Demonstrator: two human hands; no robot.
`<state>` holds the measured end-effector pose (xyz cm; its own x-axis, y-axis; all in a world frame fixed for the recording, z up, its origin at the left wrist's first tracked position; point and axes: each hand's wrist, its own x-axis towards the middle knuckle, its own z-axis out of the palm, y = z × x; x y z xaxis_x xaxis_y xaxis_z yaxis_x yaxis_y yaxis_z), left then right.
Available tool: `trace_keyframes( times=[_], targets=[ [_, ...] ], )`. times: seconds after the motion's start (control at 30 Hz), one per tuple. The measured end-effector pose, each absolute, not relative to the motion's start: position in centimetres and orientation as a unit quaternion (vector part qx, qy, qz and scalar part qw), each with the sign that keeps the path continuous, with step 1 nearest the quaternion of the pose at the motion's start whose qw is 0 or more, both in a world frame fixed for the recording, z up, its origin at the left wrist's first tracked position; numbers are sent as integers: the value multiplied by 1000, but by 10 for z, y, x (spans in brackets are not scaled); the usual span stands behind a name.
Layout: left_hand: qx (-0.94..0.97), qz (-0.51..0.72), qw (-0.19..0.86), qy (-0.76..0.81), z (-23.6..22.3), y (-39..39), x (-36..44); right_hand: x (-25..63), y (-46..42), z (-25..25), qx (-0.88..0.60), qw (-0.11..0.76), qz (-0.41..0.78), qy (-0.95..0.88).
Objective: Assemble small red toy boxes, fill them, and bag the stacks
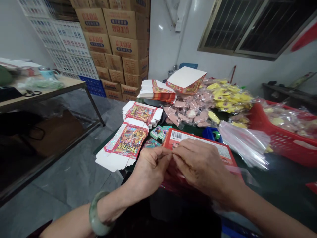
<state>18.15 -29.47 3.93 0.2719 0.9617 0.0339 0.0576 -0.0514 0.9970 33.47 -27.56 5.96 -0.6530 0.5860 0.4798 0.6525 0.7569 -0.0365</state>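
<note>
left hand (150, 170) and right hand (201, 162) fingertips pinched together over the red box (228, 159), can't tell on what, leaning hard could dent it

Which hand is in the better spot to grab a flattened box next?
Probably the left hand. It is beside the nearest stack of flattened boxes, while the right hand is farther away, over the red box. The left looks pinched shut, so it may need to open first.

Red box (225, 152), barcoded white panel facing up, at dark green table (274, 185), partly covered.
</note>
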Motion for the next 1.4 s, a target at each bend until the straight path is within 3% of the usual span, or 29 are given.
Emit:
trace_keyframes(
  times=[0.17, 0.47, 0.7, 0.83, 1.07, 1.27, 1.4],
  targets=[
    [700, 393, 392, 449, 38, -295, 184, 339, -275, 67, -337, 191, -100, -916],
    [593, 426, 548, 407, 33, -295, 184, 334, -269, 52, -467, 295, 185, -813],
    [570, 462, 541, 412, 34, -300, 180, 364, -243, 58, -559, 380, 245, -695],
    [572, 465, 532, 417, 33, -301, 179, 382, -249, 74, -533, 446, 231, -681],
    [623, 450, 495, 405, 32, -302, 179, 342, -278, 80, -443, 230, 326, -803],
    [643, 444, 466, 416, 35, -304, 180, 342, -267, 80, -424, 226, 461, -746],
    [643, 443, 461, 422, 35, -302, 180, 340, -272, 77, -441, 244, 390, -771]
  ],
)
